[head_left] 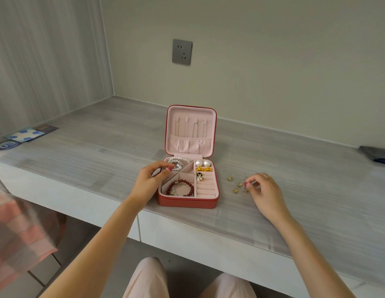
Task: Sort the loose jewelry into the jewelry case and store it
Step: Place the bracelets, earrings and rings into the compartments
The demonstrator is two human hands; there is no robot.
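Jewelry case (187, 202) sitting open, desk centre. Left hand (151, 179) curling at its 9 o'clock edge, fingertips touching pearl bracelet (176, 162). Right hand (263, 190) at 3 o'clock, pinching small earring (245, 178) among gold pieces (234, 190).

**Leather-look shell, velvet lining, polished beads and metal**

We see the jewelry case (187, 202) clad outside in a smooth, slightly sheened red leather-like skin; its lid lining (190, 130) and trays are soft, matt pink cloth. At the case's 11 o'clock corner the pearl strand (176, 161) looks glossy, as do the two large pearl studs (203, 163). The dark red bead bracelet (181, 187) is polished. At 3 o'clock of the case, small gold pieces (234, 186) shine like metal. The tabletop (101, 155) shows grey wood grain under a smooth, faintly reflective finish.
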